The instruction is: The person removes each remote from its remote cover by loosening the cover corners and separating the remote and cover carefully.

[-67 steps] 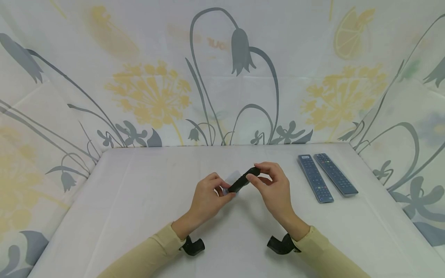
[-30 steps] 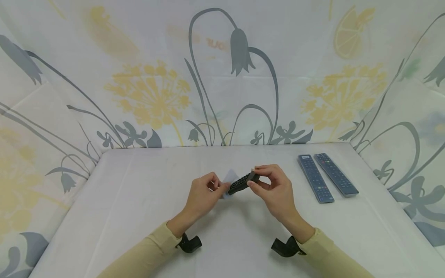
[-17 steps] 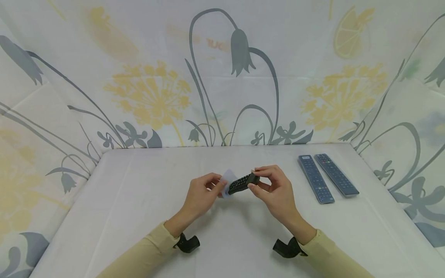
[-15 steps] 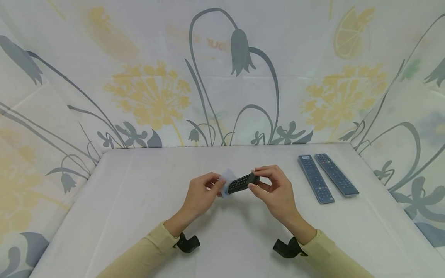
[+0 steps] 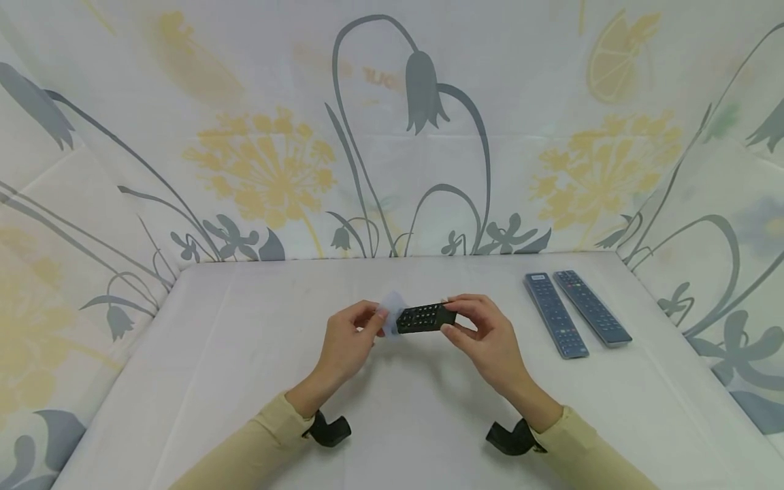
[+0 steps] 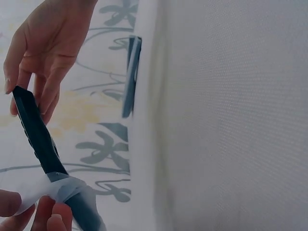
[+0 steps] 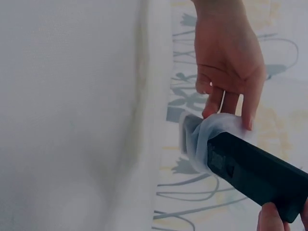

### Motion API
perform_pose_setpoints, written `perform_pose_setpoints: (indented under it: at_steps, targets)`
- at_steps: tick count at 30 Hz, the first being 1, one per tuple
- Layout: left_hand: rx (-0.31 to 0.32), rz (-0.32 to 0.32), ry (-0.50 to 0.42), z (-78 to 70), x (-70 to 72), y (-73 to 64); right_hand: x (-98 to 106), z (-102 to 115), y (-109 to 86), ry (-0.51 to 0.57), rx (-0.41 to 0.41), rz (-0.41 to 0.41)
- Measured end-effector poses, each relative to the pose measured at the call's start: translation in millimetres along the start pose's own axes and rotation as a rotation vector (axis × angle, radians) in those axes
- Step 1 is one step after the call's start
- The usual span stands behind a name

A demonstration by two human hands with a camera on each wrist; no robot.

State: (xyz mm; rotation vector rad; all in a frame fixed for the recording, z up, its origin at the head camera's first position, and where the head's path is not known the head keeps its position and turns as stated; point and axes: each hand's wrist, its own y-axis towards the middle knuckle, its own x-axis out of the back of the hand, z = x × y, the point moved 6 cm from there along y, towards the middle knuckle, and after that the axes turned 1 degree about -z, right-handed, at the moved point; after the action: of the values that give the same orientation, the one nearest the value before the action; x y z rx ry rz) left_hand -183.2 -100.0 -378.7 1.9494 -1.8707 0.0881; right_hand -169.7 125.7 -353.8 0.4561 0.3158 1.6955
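A black remote control hangs above the table, lying nearly level with its buttons in sight of the head view. My right hand pinches its right end between thumb and fingers. Around its left end is a thin, whitish translucent wrap; whether it is cloth or film I cannot tell. My left hand pinches this wrap between thumb and fingers. In the left wrist view, the remote's far end pokes out past the wrap. The right wrist view shows the remote's smooth back.
Two more remotes lie side by side at the back right of the white table: a nearer remote with a white label and a farther remote. A flower-patterned cloth hangs behind and at both sides.
The black remote has turned from a steep slant to nearly level, its buttons coming into view. My left hand has shifted left with the wrap, baring more of the remote. The two lying remotes have not moved.
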Motion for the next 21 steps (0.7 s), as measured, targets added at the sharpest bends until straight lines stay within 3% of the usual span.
perform_pose_setpoints:
  at_steps: [6,11,21]
  targets:
    - [0.005,0.0,0.007,1.2,-0.7,0.0,4.7,-5.2,-0.4,-0.05,-0.061,-0.047]
    - [-0.013,0.006,-0.003,0.3,-1.1,-0.3,8.5,-11.7,-1.3,-0.065,-0.164,-0.052]
    - [-0.019,0.024,-0.033,-1.3,1.2,-2.6,10.0,-26.3,-4.6,-0.148,-0.339,0.022]
